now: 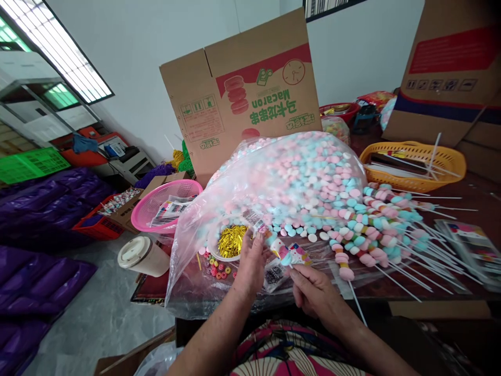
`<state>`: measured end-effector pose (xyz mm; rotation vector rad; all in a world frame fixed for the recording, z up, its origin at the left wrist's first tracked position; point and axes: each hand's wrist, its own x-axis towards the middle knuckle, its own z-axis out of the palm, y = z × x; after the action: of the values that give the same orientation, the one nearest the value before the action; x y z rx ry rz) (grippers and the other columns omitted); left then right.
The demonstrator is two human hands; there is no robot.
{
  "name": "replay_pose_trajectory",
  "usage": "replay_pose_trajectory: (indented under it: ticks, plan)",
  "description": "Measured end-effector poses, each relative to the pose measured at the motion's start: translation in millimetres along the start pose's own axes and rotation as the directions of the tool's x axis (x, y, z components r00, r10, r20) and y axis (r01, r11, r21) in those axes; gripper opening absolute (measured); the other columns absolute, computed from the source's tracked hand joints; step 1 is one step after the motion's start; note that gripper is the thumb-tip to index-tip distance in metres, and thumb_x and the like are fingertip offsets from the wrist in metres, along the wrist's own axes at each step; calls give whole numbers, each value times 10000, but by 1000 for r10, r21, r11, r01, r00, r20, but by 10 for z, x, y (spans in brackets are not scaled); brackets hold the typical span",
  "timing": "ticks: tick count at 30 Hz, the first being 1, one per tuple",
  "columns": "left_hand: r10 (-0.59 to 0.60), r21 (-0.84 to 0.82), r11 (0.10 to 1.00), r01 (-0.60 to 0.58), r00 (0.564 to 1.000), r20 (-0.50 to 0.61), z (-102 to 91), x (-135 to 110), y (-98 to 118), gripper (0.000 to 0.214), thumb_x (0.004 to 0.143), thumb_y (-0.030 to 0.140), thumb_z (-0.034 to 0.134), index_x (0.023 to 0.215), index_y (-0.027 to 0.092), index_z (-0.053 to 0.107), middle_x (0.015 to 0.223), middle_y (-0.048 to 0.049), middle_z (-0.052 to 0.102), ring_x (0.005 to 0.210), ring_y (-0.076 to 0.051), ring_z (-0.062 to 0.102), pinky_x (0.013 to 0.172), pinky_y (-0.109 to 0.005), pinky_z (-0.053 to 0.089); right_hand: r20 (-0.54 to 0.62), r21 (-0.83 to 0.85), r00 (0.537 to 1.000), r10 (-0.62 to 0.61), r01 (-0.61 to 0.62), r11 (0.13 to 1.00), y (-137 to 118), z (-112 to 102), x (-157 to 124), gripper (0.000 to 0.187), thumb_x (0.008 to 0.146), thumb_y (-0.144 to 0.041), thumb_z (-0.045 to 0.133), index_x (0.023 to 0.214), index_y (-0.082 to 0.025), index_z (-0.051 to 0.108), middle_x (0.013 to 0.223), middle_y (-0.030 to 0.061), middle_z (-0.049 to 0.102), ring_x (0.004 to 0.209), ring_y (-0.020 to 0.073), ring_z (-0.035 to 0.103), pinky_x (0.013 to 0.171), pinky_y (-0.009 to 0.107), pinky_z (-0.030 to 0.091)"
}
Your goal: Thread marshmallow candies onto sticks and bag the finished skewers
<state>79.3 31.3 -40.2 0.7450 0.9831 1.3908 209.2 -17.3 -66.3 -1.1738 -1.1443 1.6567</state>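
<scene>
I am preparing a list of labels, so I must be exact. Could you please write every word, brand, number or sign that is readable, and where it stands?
"Macaron": upside down, on the brown cardboard box with a red band.
"马卡龙串串": same box, also upside down.
Signs: handling icons on that box and on the brown cardboard box with a red panel.
Too small or blurred: other print on the first box; print on the stacked flat plastic packets.

I read "Macaron" and "马卡龙串串", upside down, on the cardboard box (242, 94) before me, and pictogram symbols (436, 84) on the right-hand carton (446, 70).
</scene>
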Motion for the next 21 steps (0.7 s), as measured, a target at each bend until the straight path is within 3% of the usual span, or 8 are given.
replay_pose_trajectory:
  ticks: [3,7,10,13,17,21]
  plan:
    - [-168,-176,966,190,977,133,162,113,143,436,670,422,735,981,173,557,715,-21,646,623,-140,601,658,-287,481,127,46,991,49,-55,997,-26,8,-35,404,825,-586,440,733,-196,498,486,-65,479,318,53,267,349,213,187]
    - [-149,-251,956,152,988,30,224,219,243,336,648,400,756,802,166,570,512,53,552,473,-93,520,672,-303,492,109,-164,993,-54,71,984,-8,-65,-96,428,863,-543,412,654,-181,505,469,-48,461,432,79,381,460,221,293]
    - [-171,-268,948,172,985,30,217,190,174,345,647,418,752,650,167,515,463,65,505,447,-85,502,694,-310,496,76,-225,995,-68,84,971,-10,-70,-94,387,873,-522,383,746,-188,533,411,-63,437,425,94,381,471,229,294]
    - [-234,-264,931,253,967,101,201,61,15,417,652,473,735,581,175,452,444,59,480,465,-101,525,643,-287,490,117,-155,993,4,15,988,-6,-23,-22,390,841,-548,393,758,-191,528,380,-72,433,351,85,315,396,228,228]
    - [-367,-170,903,394,915,170,62,-53,-118,467,622,598,697,708,170,529,584,-7,598,571,-160,602,501,-243,445,106,53,993,58,-64,997,69,-23,76,377,802,-550,456,743,-184,525,350,-79,429,300,64,242,359,219,144]
    - [-224,-140,963,232,972,66,-145,28,-22,435,618,467,767,875,163,592,806,-45,674,712,-176,641,638,-301,513,186,299,981,53,-108,948,131,-92,72,289,811,-456,515,738,-176,534,330,-90,413,287,46,221,381,217,173]
